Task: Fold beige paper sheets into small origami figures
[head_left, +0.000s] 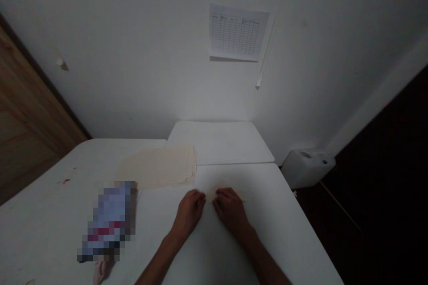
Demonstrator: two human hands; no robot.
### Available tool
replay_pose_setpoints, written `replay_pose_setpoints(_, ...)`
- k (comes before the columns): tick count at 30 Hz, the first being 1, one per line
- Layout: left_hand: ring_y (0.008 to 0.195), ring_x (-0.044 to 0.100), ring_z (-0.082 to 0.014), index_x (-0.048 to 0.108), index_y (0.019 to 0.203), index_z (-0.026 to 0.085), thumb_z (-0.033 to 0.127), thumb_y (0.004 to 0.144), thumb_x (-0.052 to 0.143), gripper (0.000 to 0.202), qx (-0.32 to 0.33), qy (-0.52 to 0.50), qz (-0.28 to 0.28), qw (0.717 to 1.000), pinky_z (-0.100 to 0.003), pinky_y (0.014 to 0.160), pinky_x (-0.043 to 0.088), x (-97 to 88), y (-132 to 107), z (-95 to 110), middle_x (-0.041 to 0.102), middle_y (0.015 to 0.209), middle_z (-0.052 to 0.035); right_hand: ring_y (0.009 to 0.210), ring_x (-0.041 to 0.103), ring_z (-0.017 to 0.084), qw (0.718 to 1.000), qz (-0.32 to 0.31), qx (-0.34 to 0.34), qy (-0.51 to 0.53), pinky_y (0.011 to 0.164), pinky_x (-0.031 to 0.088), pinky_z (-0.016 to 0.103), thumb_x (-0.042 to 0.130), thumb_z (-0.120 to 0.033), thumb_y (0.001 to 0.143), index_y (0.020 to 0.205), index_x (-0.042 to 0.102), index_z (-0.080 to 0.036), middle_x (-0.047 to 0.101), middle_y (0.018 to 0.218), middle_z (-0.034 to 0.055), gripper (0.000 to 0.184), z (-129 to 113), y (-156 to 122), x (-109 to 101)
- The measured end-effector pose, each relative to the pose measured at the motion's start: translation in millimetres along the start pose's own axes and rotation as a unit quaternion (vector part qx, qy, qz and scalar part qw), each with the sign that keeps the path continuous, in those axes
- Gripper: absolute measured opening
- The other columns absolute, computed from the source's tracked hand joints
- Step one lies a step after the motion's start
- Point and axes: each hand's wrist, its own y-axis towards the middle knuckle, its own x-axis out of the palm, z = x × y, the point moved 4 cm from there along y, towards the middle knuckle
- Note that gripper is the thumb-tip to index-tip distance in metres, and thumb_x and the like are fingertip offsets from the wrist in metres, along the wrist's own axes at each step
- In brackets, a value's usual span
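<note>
A small, thin beige piece lies on the white table in front of me, mostly covered by my fingers. My left hand is closed at its left end, with fingertips pinched together. From the other side my right hand presses curled fingers and thumb onto the same piece, and a bit of it shows past the knuckles. Whether it is paper, cloth or dough I cannot tell. To the left of my hands lies a flat stack of thin beige sheets with slightly uneven edges.
A pixelated blue-and-red item lies left on the white table. A white board is at the back against the wall. A printed sheet hangs above. Right of the table stands a white plastic container by the dark floor.
</note>
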Motion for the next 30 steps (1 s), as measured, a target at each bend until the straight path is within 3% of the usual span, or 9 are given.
replay_pose_setpoints(5, 0.081, 0.057, -0.0208, 0.067, 0.077, 0.018, 0.019, 0.090, 0.044, 0.026, 0.025, 0.063, -0.019, 0.997, -0.032, 0.073, 0.049, 2.7, -0.6, 7.1, 0.059, 0.080, -0.0065, 0.100, 0.055, 0.020, 1.000, -0.001, -0.006, -0.012, 0.092, 0.046, 0.034, 0.059, -0.014, 0.086, 0.086, 0.066, -0.020, 0.066, 0.103, 0.0050, 0.009, -1.0, 0.5, 0.0)
replay_pose_setpoints(13, 0.093, 0.055, -0.0217, 0.066, 0.092, 0.017, 0.005, 0.086, 0.042, 0.028, 0.079, 0.114, -0.062, 0.988, -0.035, 0.084, 0.049, 14.4, -7.0, 1.4, 0.061, 0.095, -0.0075, 0.102, 0.053, 0.020, 0.995, -0.049, -0.020, -0.081, 0.092, 0.043, 0.033, 0.055, -0.019, 0.091, 0.095, 0.066, -0.023, 0.063, 0.106, 0.0049, 0.012, -6.2, 1.4, 0.7)
replay_pose_setpoints(20, 0.096, 0.057, -0.0233, 0.065, 0.098, 0.017, -0.004, 0.077, 0.040, 0.039, 0.096, 0.111, -0.078, 0.986, -0.039, 0.086, 0.052, 10.7, -8.7, 7.5, 0.064, 0.098, -0.0087, 0.103, 0.049, 0.021, 0.985, -0.103, -0.033, -0.133, 0.089, 0.039, 0.035, 0.050, -0.019, 0.093, 0.117, 0.060, -0.029, 0.058, 0.110, 0.0060, 0.027, -12.8, 6.3, -4.2)
replay_pose_setpoints(30, 0.103, 0.059, -0.0253, 0.064, 0.107, 0.012, -0.010, 0.070, 0.038, 0.051, 0.121, 0.166, -0.107, 0.973, -0.042, 0.091, 0.053, 11.7, -18.9, 8.1, 0.067, 0.107, -0.0119, 0.096, 0.050, 0.022, 0.985, -0.111, -0.014, -0.129, 0.085, 0.040, 0.034, 0.051, -0.015, 0.088, 0.115, 0.061, -0.026, 0.057, 0.102, 0.0072, 0.031, -16.2, 10.6, 0.0)
